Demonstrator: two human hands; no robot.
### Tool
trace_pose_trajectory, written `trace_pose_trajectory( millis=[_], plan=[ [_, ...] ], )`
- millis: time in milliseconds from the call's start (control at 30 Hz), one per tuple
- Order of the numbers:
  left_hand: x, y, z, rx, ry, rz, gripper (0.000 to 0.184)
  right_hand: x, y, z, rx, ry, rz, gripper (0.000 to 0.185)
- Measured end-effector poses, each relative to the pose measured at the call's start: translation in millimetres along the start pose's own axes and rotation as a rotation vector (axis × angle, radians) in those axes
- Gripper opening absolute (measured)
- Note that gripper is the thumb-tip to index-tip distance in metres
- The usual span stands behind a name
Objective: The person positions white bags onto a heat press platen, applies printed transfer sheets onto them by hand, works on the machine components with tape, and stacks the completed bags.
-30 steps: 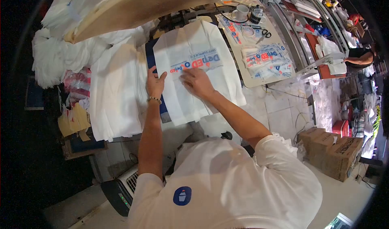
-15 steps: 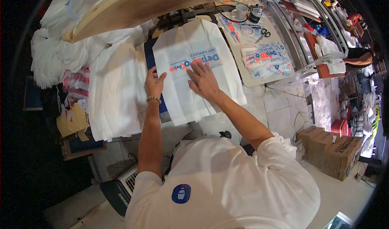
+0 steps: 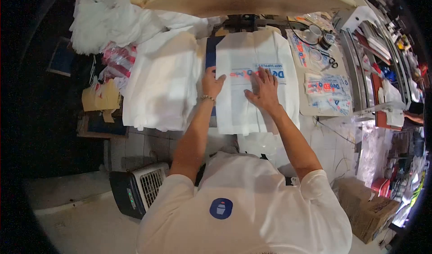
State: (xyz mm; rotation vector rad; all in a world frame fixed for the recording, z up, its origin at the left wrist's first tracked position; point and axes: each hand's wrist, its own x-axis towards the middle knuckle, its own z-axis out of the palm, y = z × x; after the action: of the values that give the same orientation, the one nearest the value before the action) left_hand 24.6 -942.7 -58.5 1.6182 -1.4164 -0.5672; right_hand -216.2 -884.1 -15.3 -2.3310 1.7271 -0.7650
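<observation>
A white fabric piece [image 3: 235, 112], like a flat bag, lies over a dark blue board [image 3: 211, 49]. A clear film with mirrored blue and red lettering [image 3: 279, 76] rests on its upper part. My right hand [image 3: 266, 94] is spread flat on the film and fabric, fingertips over the lettering. At the fabric's left edge is my left hand [image 3: 212, 85], thumb apart from the fingers, touching the board and fabric edge; its fingertips are partly hidden in shadow. A bracelet circles the left wrist.
A stack of white fabric [image 3: 159, 83] lies on the left. On the right, a board [image 3: 310, 103] carries printed films [image 3: 330, 89], scissors [image 3: 333, 62] and a mug [image 3: 312, 31]. A large tan curved panel [image 3: 252, 1] overhangs the back. Cardboard boxes [image 3: 373, 213] stand lower right.
The view has turned, so the table appears shifted rightward and straighter. Both hands stay at nearly the same places on the fabric, the right still flat on the film.
</observation>
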Motion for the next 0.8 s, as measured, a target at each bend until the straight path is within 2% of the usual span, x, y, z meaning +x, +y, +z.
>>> trace_pose_trajectory(
  millis=[100, 200, 267, 333, 367, 400, 467, 500, 533, 600, 633, 667, 700, 733, 800],
  plan=[
    [-6, 11, -1, 0.124, 0.022, 0.019, 0.055, 11, 0, 12, -0.034, -0.043, 0.024, 0.08],
    [-4, 14, -3, 0.055, -0.054, -0.073, 0.055, 15, 0, 8, -0.089, -0.037, 0.06, 0.077],
    [-9, 29, -9, 0.077, -0.037, -0.046, 0.055, 19, 2, 7, -0.1, -0.018, 0.071, 0.074],
    [5, -23, 10, 0.007, -0.012, 0.058, 0.055, 22, 7, 6, -0.057, -0.003, 0.008, 0.065],
    [4, -16, 7, 0.03, -0.022, 0.033, 0.055, 23, 4, 2, -0.101, 0.108, -0.063, 0.048],
    [0, -4, 1, 0.054, -0.032, 0.01, 0.055, 25, 8, 4, -0.116, 0.115, -0.046, 0.048],
    [-2, 16, -7, 0.078, -0.037, -0.05, 0.053, 32, 21, 11, -0.096, 0.13, -0.108, 0.035],
    [2, -2, -2, 0.022, -0.035, -0.032, 0.057, 34, 20, 3, -0.016, 0.296, -0.2, 0.02],
    [1, 2, -2, 0.019, -0.049, -0.022, 0.057, 37, 21, -7, -0.025, 0.303, -0.187, 0.02],
    [-2, 9, -6, 0.146, 0.002, -0.013, 0.058, 47, 25, -26, 0.189, 0.208, 0.135, 0.015],
    [0, 9, -8, 0.196, -0.04, -0.028, 0.061, 49, 28, -37, 0.184, 0.216, 0.146, 0.015],
    [0, 10, -11, 0.189, -0.057, -0.016, 0.061, 48, 35, -52, 0.348, 0.431, 0.291, 0.018],
    [0, 16, -14, 0.31, -0.037, 0.092, 0.062, 45, 43, -69, 0.504, 0.657, 0.435, 0.021],
    [1, 26, -16, 0.424, -0.014, 0.206, 0.063, 37, 53, -91, 0.574, 0.768, 0.457, 0.025],
    [4, 60, -30, 0.381, -0.146, 0.218, 0.06, 22, 106, -97, 0.575, 0.966, 0.494, 0.025]
  ],
)
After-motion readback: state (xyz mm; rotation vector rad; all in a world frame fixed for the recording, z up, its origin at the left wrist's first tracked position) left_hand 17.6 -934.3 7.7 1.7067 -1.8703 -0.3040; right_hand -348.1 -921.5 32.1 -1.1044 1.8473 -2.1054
